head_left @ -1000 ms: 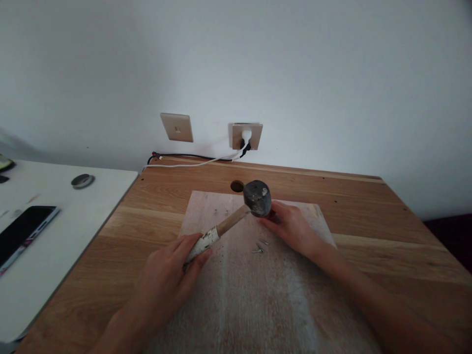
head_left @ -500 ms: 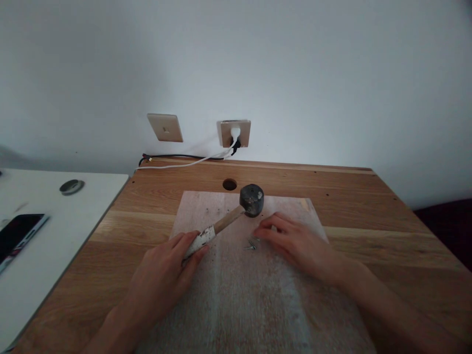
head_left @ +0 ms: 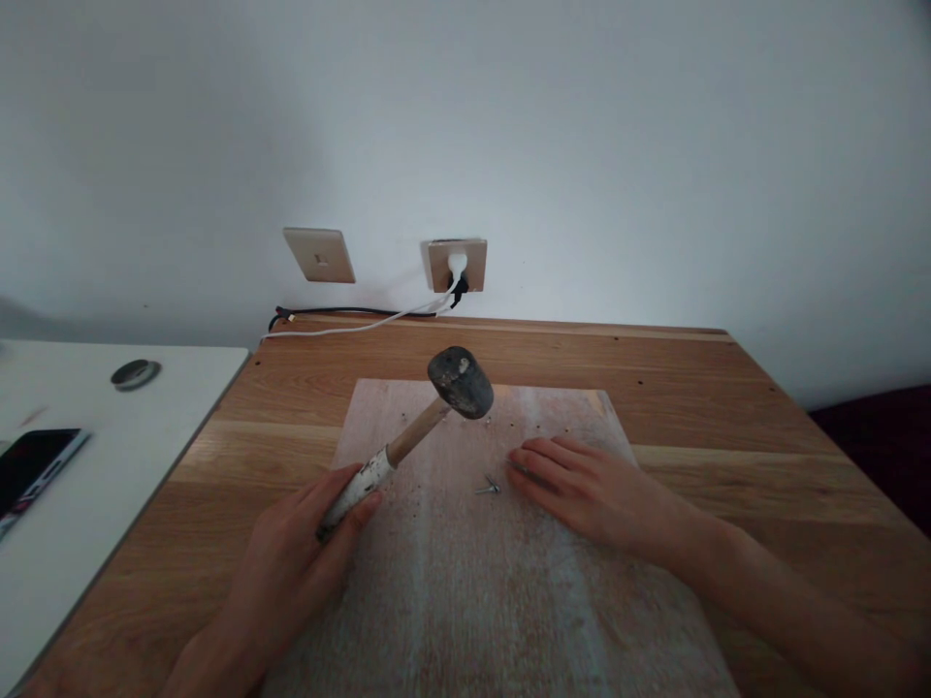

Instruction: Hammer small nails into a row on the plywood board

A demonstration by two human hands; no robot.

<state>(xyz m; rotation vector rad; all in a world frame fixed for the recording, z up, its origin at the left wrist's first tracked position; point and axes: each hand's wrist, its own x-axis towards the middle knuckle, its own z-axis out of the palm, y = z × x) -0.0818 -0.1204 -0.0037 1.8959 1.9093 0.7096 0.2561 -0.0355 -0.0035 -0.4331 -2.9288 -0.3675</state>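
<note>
My left hand [head_left: 302,548] is wrapped round the pale, worn grip of a rubber mallet [head_left: 464,384]. The mallet's black head is raised over the far part of a whitish wooden board [head_left: 465,601]. Low over the board, my right hand [head_left: 582,480] has its fingers drawn together against the thumb. A thin metallic glint, looking like a small nail [head_left: 525,469], shows between those fingers; most of it is hidden. Just left of the fingertips lie loose nails [head_left: 490,487]. Small nail heads or holes [head_left: 538,427] run in a row across the board's far part.
The board rests on a wooden table [head_left: 727,465] against a wall. White and black cables [head_left: 349,330] run to a wall socket [head_left: 458,265]. At left, a white surface [head_left: 116,523] carries a phone [head_left: 40,465] and a round grey object [head_left: 135,374].
The mallet head has swung left and its grip has moved down and left with my left hand. My right fingers have closed further, and a nail beside them has left its spot.
</note>
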